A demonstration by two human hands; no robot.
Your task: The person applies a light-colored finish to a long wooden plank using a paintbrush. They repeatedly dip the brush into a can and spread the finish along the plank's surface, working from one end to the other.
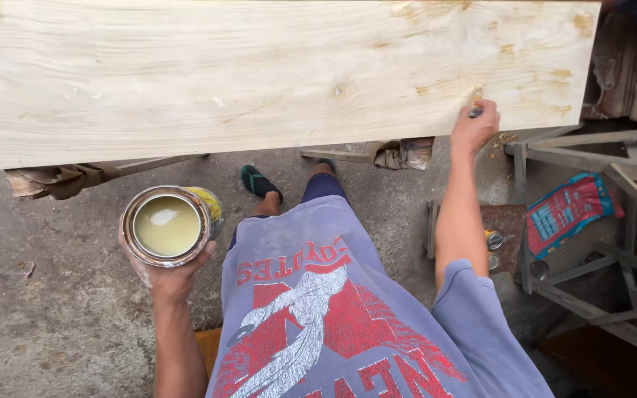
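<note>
My left hand is cupped under an open tin of pale yellow finish, fingers wrapped round its base, held level and low beside my hip. My right hand is closed around a brush handle, bristles pressed to the pale wooden board just above the knuckles, near the board's lower right edge. I'd judge long strokes along the grain work best here, keeping the tin flat so nothing slops.

Red printed sack, perhaps crumpled.
</note>
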